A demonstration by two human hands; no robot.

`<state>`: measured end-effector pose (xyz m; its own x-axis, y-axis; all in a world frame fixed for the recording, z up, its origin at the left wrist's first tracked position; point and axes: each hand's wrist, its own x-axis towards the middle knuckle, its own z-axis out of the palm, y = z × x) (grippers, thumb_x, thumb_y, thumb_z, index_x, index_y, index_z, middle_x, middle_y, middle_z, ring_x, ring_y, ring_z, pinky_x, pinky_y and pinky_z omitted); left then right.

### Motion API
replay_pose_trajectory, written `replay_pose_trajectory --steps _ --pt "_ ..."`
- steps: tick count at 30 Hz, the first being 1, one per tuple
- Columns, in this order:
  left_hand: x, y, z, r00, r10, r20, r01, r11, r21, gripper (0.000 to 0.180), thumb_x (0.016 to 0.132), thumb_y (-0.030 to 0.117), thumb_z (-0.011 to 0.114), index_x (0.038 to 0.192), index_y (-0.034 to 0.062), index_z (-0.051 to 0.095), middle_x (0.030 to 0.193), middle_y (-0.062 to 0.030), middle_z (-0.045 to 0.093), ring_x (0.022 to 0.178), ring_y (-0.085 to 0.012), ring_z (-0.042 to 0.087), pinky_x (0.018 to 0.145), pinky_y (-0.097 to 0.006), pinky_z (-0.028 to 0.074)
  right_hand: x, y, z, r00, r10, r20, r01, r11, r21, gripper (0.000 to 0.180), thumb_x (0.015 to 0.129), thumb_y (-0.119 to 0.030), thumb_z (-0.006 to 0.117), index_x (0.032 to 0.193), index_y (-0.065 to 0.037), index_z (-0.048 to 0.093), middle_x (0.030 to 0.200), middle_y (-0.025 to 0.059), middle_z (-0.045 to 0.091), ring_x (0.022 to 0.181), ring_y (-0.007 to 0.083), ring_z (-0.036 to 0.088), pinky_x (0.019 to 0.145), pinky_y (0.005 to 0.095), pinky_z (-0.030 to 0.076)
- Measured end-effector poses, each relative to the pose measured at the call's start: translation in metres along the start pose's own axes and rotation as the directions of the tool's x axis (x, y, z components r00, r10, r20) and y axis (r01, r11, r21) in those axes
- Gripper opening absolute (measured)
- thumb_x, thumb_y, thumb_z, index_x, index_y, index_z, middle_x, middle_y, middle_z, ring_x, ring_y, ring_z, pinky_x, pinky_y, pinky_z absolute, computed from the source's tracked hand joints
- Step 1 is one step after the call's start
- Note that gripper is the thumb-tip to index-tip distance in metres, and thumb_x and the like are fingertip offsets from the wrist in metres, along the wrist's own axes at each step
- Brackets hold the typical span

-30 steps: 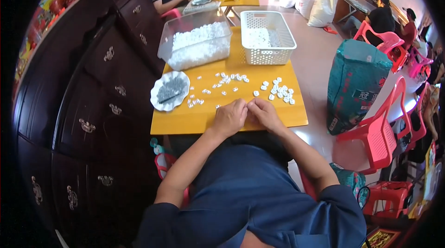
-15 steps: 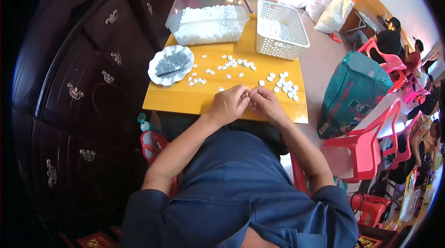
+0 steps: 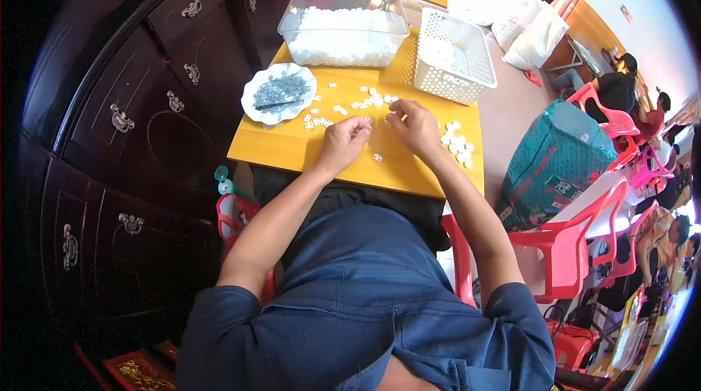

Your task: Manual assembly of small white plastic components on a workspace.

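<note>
My left hand [image 3: 342, 147] is held over the near middle of the yellow-brown table, fingers curled and thumb pressed to them; what they hold, if anything, is hidden. To its right, my right hand [image 3: 415, 129] reaches forward with thumb and forefinger slightly apart, close to some small white pieces [image 3: 376, 100]. A single small white piece with dark dots [image 3: 377, 157] lies between my wrists. Rounded white pieces [image 3: 457, 144] are gathered right of my right hand. More dotted pieces [image 3: 316, 123] lie left of my left hand.
A scalloped white plate [image 3: 309, 99] carries small grey clear bits and a dark stick. Behind stand a clear bin [image 3: 292, 42] heaped with white pieces and a perforated white basket [image 3: 445, 84]. A teal bag [image 3: 544, 165] and red chairs [image 3: 566, 259] are right; dark drawers [image 3: 102, 143] left.
My hands have parted. The right has moved forward toward the scattered pieces and the left slightly back to the left. A dotted piece now lies where they met. The view has shifted slightly.
</note>
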<state>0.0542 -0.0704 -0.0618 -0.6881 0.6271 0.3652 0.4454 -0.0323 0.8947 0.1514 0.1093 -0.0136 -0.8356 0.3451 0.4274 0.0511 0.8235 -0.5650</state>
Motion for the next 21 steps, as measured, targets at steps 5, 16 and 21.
replay_pose_trajectory --steps 5,16,21 --pt "0.006 -0.003 -0.003 0.994 -0.113 0.004 0.113 0.985 -0.127 0.016 0.091 0.01 0.064 0.097 -0.0036 0.069 0.077 -0.0077 0.071 0.069 -0.0112 0.067 0.065 -0.027 0.053 0.007 0.012 0.021 0.999 -0.03 0.04 0.04 0.965 -0.258 0.02 0.085 -0.025 0.07 0.094 -0.007 0.071 0.091 0.0146 0.07 0.079 0.0354 0.07 0.071 0.0453 0.056" --pt "0.009 -0.011 -0.002 0.993 -0.116 0.007 0.116 0.983 -0.146 0.014 0.091 0.01 0.065 0.094 -0.0029 0.069 0.077 -0.0054 0.071 0.068 -0.0092 0.066 0.065 -0.026 0.053 0.009 0.023 0.036 0.992 -0.123 0.004 0.117 0.936 -0.331 0.017 0.086 -0.023 0.068 0.089 -0.006 0.065 0.088 0.0163 0.069 0.076 0.038 0.068 0.068 0.0486 0.055" --pt "0.009 -0.012 -0.002 0.994 -0.106 0.013 0.107 0.988 -0.109 0.012 0.089 0.009 0.067 0.091 -0.0021 0.069 0.077 -0.0049 0.072 0.069 -0.0086 0.066 0.065 -0.026 0.053 -0.004 0.01 0.019 0.996 -0.087 -0.013 0.087 0.996 0.003 0.016 0.092 -0.018 0.065 0.087 -0.005 0.058 0.083 0.0132 0.07 0.066 0.0296 0.067 0.06 0.0383 0.053"
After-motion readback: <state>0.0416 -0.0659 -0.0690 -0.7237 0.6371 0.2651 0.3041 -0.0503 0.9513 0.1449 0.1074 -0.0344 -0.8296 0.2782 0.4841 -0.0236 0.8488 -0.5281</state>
